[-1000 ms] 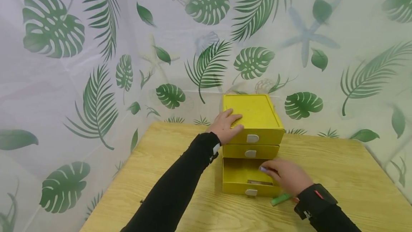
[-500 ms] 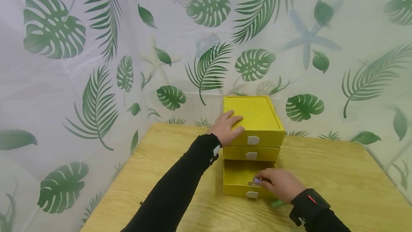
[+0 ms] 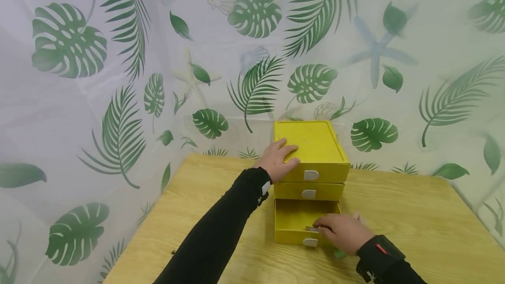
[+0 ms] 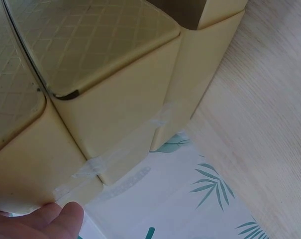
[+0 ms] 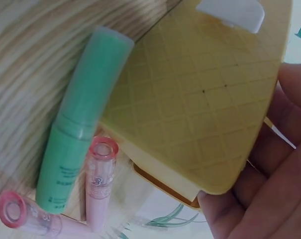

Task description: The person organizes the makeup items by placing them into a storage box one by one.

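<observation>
A yellow three-tier drawer box (image 3: 311, 143) stands on the table with its bottom drawer (image 3: 289, 236) pulled out. My left hand (image 3: 276, 161) rests on the box's upper left edge, fingers spread; in the left wrist view its fingertips (image 4: 68, 219) show beside the side wall. My right hand (image 3: 347, 233) reaches over the right side of the bottom drawer, its fingers curled inside. By those fingertips lies a slim greyish-brown flat piece (image 3: 311, 229) in the drawer. I cannot tell whether the right fingers hold anything, as the drawer front hides them in the right wrist view.
A green capped tube (image 5: 83, 119) lies on the table right of the drawer, mostly behind the right hand in the head view. Near it lie two pink clear-ended tubes, one upright in view (image 5: 98, 184) and one slanting (image 5: 46, 221). Leaf-print sheeting (image 3: 252, 86) hangs behind.
My right hand has moved left and lower into the bottom drawer. The small lavender thing at its fingertips is out of sight now. My left hand has stayed on the box.
</observation>
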Available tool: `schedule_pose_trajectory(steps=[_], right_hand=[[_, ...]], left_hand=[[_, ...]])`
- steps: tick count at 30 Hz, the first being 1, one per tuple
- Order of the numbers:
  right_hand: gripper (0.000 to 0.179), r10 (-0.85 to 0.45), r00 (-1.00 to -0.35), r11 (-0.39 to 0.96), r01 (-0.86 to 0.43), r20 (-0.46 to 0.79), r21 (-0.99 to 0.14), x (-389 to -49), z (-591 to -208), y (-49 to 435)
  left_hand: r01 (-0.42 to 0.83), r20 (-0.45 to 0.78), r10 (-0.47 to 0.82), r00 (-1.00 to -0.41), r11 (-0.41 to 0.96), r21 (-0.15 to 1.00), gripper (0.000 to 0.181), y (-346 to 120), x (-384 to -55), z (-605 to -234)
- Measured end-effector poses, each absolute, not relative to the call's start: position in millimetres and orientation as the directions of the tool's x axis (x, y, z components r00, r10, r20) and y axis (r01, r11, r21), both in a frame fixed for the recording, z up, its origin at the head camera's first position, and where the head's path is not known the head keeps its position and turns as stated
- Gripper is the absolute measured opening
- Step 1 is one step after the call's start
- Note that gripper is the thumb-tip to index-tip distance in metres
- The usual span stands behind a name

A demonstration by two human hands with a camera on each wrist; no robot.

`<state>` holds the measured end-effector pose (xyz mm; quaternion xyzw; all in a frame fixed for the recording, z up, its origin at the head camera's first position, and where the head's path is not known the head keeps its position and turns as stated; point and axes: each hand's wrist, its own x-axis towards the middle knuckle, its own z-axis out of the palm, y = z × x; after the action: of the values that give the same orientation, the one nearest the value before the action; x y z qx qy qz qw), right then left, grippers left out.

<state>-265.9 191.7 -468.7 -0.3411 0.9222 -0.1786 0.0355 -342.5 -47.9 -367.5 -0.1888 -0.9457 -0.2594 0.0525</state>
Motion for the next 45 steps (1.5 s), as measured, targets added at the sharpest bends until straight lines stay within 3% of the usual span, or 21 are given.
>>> schedule_pose_trajectory(steps=[8, 13, 21, 30, 35, 41, 45], right_hand=[[0.015, -0.607, -0.784, 0.710, -0.610, 0.132, -0.352, -261.2, -474.2, 194.7], [0.016, -0.527, -0.831, 0.750, -0.554, 0.179, -0.363, -261.5, -469.5, 208.2], [0.024, -0.392, -0.902, 0.797, -0.432, 0.183, -0.421, -265.5, -455.9, 260.3], [0.027, -0.320, -0.935, 0.852, -0.356, 0.155, -0.384, -274.2, -483.8, 311.6], [0.029, -0.384, -0.914, 0.850, -0.406, 0.132, -0.336, -276.7, -499.4, 312.3], [0.031, -0.526, -0.827, 0.794, -0.561, 0.199, -0.232, -276.2, -508.9, 303.4], [0.036, -0.557, -0.813, 0.776, -0.583, 0.172, -0.241, -274.7, -515.0, 301.0]], left_hand=[[0.384, 0.187, 0.336, -0.923, 0.795, 0.470, 0.049, -46.4, -339.6, -370.1], [0.390, 0.199, 0.336, -0.921, 0.793, 0.468, 0.049, -46.6, -339.3, -369.3], [0.400, 0.209, 0.341, -0.916, 0.797, 0.453, 0.049, -45.0, -340.6, -366.7], [0.404, 0.209, 0.346, -0.915, 0.786, 0.467, 0.049, -45.8, -338.4, -368.6], [0.405, 0.214, 0.344, -0.914, 0.788, 0.464, 0.048, -45.1, -338.5, -366.0], [0.399, 0.219, 0.334, -0.917, 0.781, 0.480, 0.049, -43.0, -338.0, -368.6], [0.396, 0.221, 0.328, -0.918, 0.781, 0.483, 0.049, -41.0, -336.3, -369.9]])
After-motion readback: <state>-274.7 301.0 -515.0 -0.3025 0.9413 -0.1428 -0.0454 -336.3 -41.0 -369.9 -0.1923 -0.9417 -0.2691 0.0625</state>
